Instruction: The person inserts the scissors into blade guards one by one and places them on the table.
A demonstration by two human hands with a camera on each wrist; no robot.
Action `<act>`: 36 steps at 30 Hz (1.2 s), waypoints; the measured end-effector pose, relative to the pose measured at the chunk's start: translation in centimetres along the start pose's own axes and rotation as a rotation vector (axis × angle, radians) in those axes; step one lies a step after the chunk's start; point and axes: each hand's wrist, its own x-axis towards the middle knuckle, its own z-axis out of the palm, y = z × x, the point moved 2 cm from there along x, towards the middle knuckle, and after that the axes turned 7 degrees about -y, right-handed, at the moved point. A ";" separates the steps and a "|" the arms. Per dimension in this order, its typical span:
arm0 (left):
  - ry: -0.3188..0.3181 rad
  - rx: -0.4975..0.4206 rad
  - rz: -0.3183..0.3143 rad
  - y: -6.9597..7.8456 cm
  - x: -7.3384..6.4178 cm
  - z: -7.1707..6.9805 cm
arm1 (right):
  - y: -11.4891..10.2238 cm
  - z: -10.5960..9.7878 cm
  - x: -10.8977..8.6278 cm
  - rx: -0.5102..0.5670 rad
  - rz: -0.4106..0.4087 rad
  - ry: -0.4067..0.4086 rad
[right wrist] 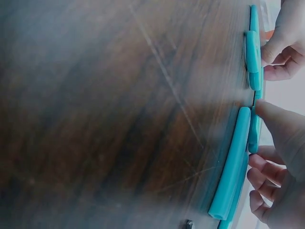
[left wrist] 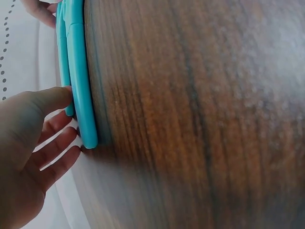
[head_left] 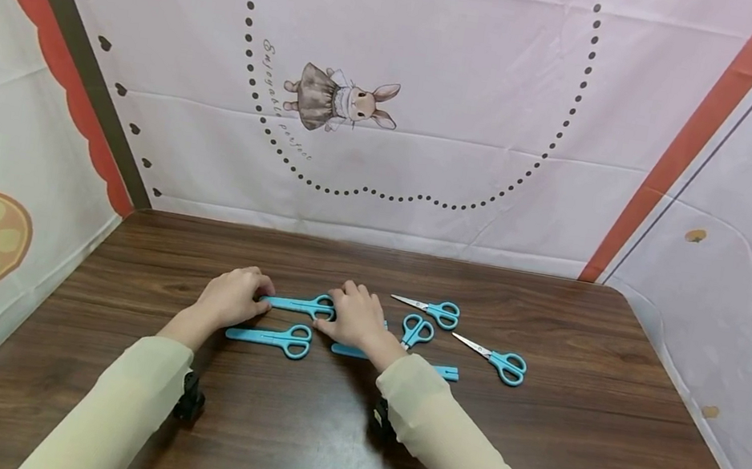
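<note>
My left hand [head_left: 231, 297] pinches the covered blade end of a pair of light-blue scissors [head_left: 296, 305] between thumb and fingers. At the handle loops of those same scissors is my right hand [head_left: 358, 318], its thumb on the near side and its fingers beyond, in the right wrist view. Closer to me lies a second pair of scissors [head_left: 262, 337] in a blue blade cover, parallel to the first. Under my right wrist, one loose blade cover [head_left: 347, 350] shows partly, and the end of another cover [head_left: 446, 372] sticks out to its right.
To the right lie several bare-bladed blue scissors: one pair [head_left: 443, 313] at the back, one [head_left: 508, 368] farthest right, and one [head_left: 417, 328] partly behind my right arm. The brown wooden table [head_left: 286, 448] ends at a printed cloth [head_left: 466, 118] behind.
</note>
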 end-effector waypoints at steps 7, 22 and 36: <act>-0.051 -0.006 0.005 0.4 -0.2 -0.2 | 0.5 -0.5 -0.6 0.053 -0.039 0.009; -0.059 -0.043 0.047 1.4 -1.3 -1.0 | 3.0 -2.8 -3.4 0.063 -0.228 0.290; 0.020 0.004 0.192 3.8 -2.2 -2.2 | 6.0 -4.4 -5.1 0.088 -0.281 0.336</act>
